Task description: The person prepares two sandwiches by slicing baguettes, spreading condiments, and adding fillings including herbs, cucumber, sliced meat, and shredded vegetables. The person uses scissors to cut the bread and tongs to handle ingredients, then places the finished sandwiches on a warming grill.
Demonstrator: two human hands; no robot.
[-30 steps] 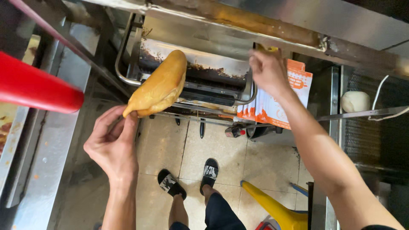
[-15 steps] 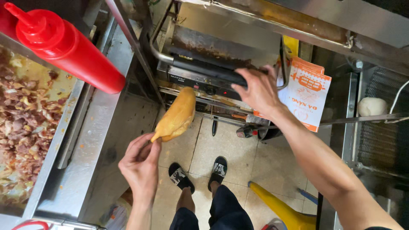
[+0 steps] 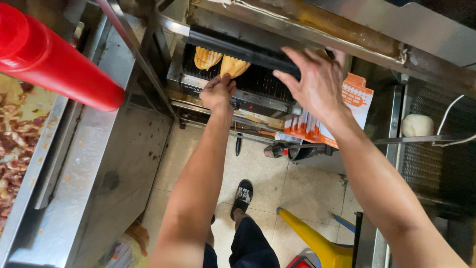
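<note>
Your left hand (image 3: 218,92) is down at the front edge of the ribbed press grill (image 3: 267,79), fingers curled tight around the near end of a golden bread roll (image 3: 234,66) and pushing it onto the dark lower plate; the roll lies on that plate, its far end tucked under the raised lid, and a second roll (image 3: 206,57) lies just beside it toward the plate's left edge. Your right hand (image 3: 313,84) is spread wide over the black handle bar (image 3: 238,47) of the lid, palm down, fingers splayed across its right end; you cannot tell from this angle whether the fingers actually wrap the bar or only rest on it. Just beside your right wrist a stack of orange and white paper sleeves (image 3: 347,111) stands against the grill's right side. Along the left edge of your view a red squeeze bottle (image 3: 54,64) hangs close to the camera above the steel counter (image 3: 74,168), and chopped cooked meat (image 3: 15,144) fills a tray at the counter's left edge. Farther right a pale ball of dough (image 3: 417,125) sits on a wire shelf, well apart from both hands. Below, your sandalled foot (image 3: 243,196) rests on the tiled floor near a yellow plastic stool (image 3: 312,238)
</note>
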